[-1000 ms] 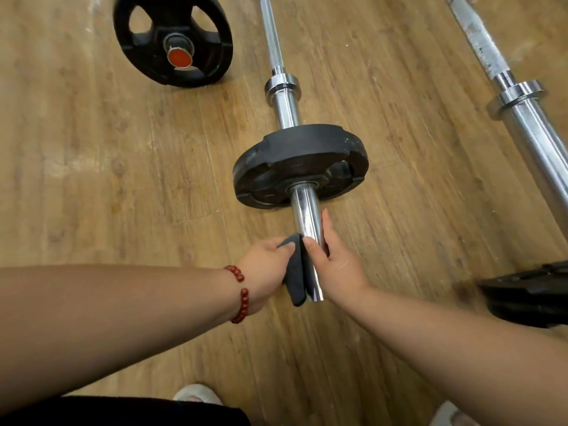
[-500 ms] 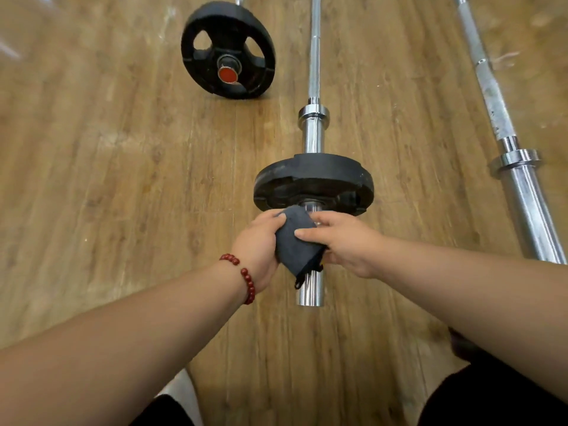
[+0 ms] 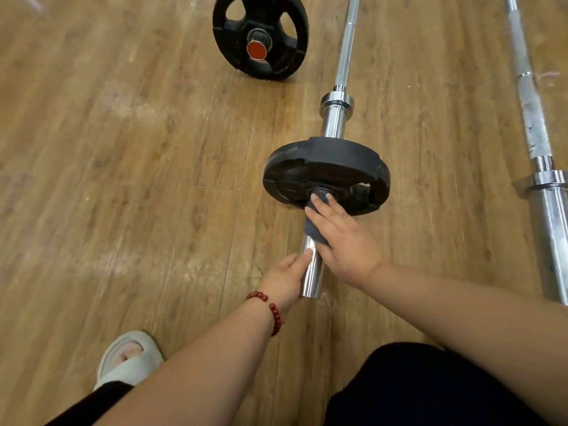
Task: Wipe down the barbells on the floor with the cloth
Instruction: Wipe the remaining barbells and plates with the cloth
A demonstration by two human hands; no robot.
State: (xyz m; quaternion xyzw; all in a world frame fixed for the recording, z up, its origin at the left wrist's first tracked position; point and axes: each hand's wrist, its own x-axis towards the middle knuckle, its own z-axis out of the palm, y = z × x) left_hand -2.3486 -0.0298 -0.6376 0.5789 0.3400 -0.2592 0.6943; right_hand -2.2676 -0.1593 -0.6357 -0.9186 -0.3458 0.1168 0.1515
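A chrome barbell (image 3: 333,121) lies on the wooden floor, running away from me, with a black weight plate (image 3: 325,167) on its near sleeve. A dark grey cloth (image 3: 312,230) is wrapped over the sleeve just below the plate. My right hand (image 3: 341,238) presses the cloth onto the sleeve with its fingers reaching to the plate's hub. My left hand (image 3: 285,279), with a red bead bracelet at the wrist, grips the bare end of the sleeve (image 3: 312,279). A second chrome barbell (image 3: 536,139) lies to the right.
Another black plate with a red hub (image 3: 259,36) stands at the top, left of the middle bar. My foot in a pale sandal (image 3: 129,358) is at the lower left and my dark trouser leg (image 3: 424,385) at the lower right.
My right hand has slid the cloth up the sleeve to the plate's hub. My left hand let go of the cloth and now grips the bare sleeve end.
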